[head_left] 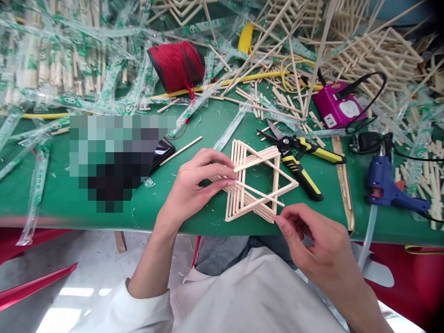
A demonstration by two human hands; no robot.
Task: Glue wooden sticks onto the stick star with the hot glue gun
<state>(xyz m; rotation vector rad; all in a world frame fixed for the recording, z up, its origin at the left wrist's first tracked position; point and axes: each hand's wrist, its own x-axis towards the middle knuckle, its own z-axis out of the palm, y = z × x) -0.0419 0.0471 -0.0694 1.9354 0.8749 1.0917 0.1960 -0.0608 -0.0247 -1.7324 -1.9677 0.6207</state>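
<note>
A six-pointed star [258, 201] built of stacked thin wooden sticks lies on the green table near its front edge. My left hand [194, 185] grips the star's left side, with fingers on top and the thumb lower down. Those fingers cover the left point. At the star's lower right corner, my right hand [312, 236] is curled, thumb and index finger close together against the stick ends. Just right of the star lie open pruning shears [301, 175] with yellow and black handles. A single loose stick [182, 150] rests beyond my left hand.
A blue glue gun [385, 182] and a magenta power adapter [338, 105] with cables sit at right. Behind are a red thread spool [178, 64], scattered stick pieces [284, 99] and wrapped chopsticks [52, 60]. A black phone [164, 150], partly pixelated, lies left.
</note>
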